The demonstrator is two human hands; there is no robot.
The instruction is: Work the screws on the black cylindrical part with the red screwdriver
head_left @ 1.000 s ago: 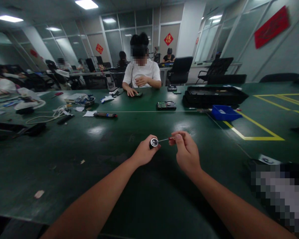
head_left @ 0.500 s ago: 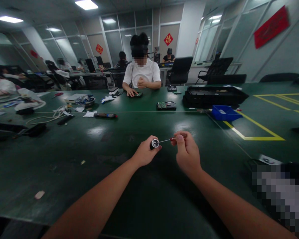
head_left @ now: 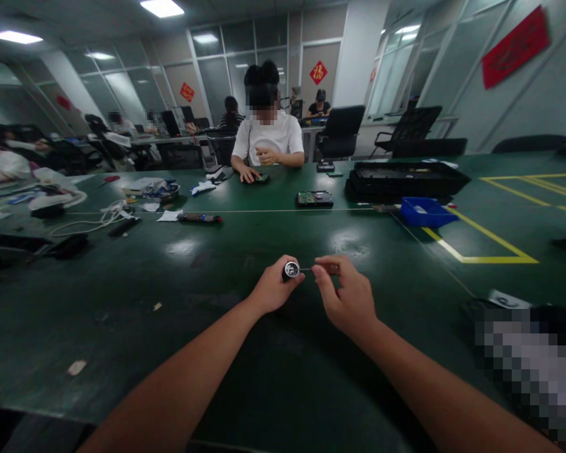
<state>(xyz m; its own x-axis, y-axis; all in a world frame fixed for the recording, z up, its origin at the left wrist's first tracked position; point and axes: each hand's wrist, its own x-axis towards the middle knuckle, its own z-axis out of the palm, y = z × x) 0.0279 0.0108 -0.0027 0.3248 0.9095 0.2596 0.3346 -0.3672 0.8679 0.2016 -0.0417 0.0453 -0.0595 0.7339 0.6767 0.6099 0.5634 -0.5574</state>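
My left hand (head_left: 270, 290) is closed around a small dark cylinder (head_left: 291, 270), whose silver-rimmed open end faces me. What lies inside the rim is too small to make out. Between thumb and fingers, my right hand (head_left: 351, 297) grips a screwdriver (head_left: 331, 268) with a reddish-brown handle. Its thin metal shaft points left and reaches the cylinder's rim. Both hands are above the green table (head_left: 245, 377), close together.
A circuit-board drive (head_left: 315, 199), a black tray (head_left: 400, 181) and a blue bin (head_left: 427, 212) lie farther back. At left are a pen-like tool (head_left: 199, 218) and a pale cable (head_left: 92, 223). A person in white (head_left: 268, 135) sits opposite, one hand on a dark device.
My right hand has shifted left, closer to the cylinder, and its fingers sit differently on the screwdriver. Less of the shaft shows. My left hand stays almost in place.
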